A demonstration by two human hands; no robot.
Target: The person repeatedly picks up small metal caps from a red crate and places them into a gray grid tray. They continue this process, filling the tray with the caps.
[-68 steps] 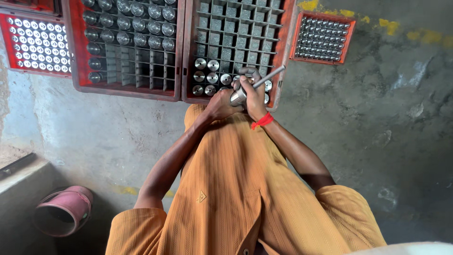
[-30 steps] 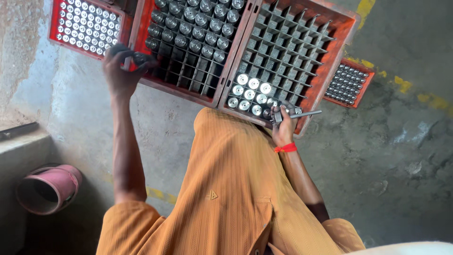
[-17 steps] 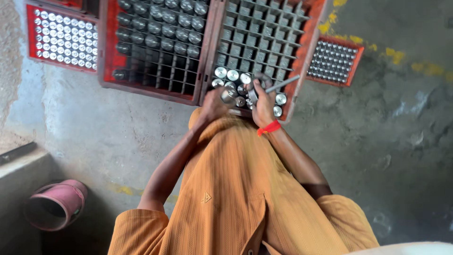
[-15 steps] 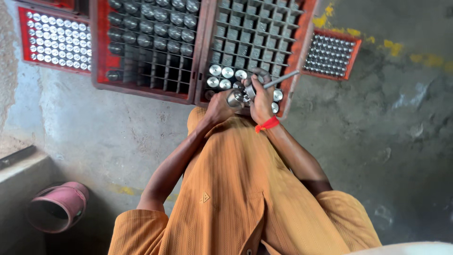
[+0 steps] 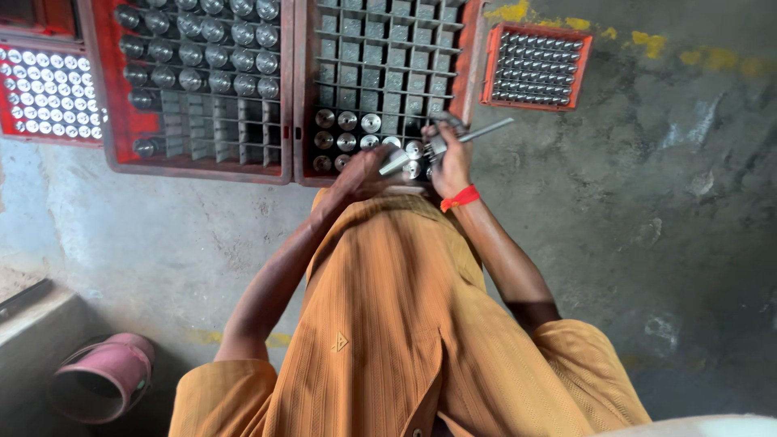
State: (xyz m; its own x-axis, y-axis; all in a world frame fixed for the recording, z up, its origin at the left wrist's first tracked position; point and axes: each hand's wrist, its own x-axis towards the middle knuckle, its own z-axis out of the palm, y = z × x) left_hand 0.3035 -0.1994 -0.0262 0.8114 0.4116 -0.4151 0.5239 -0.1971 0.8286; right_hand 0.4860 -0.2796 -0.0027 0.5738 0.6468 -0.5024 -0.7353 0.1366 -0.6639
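My left hand (image 5: 362, 171) grips a shiny metal cylinder (image 5: 396, 162) at the near edge of the right red crate (image 5: 469, 57). My right hand (image 5: 450, 159), with a red band at the wrist, holds a thin metal rod tool (image 5: 481, 132) against that cylinder. Both hands meet over the crate's front rows, where several finished metal cylinders (image 5: 346, 121) stand in grid cells. The left red crate (image 5: 105, 121) holds several darker cylinders (image 5: 202, 48) in its far rows.
A small red tray of tiny metal parts (image 5: 536, 66) lies to the right on the concrete floor, another tray (image 5: 48, 93) at far left. A pink bucket (image 5: 101, 379) lies on its side near my left knee beside a concrete ledge (image 5: 32, 332).
My left hand reached to the left crate a second ago, then came back with a cylinder to meet my right hand, which stayed at the right crate with the rod tool.
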